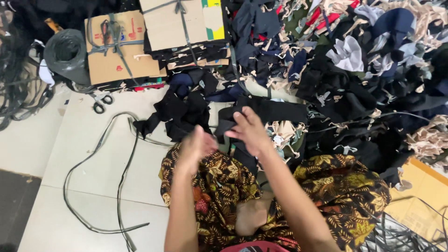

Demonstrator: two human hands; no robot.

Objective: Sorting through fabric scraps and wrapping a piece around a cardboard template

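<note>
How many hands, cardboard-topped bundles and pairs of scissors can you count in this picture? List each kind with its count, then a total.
Hands: 2, left hand and right hand
Cardboard-topped bundles: 2
Scissors: 1
Total: 5

The right hand grips a black cloth piece over the lap. The left hand is just beside it, blurred, fingers near the cloth. A big heap of scraps lies ahead. Scissors and a dark strap lie on the floor, near tied cardboard bundles.
</note>
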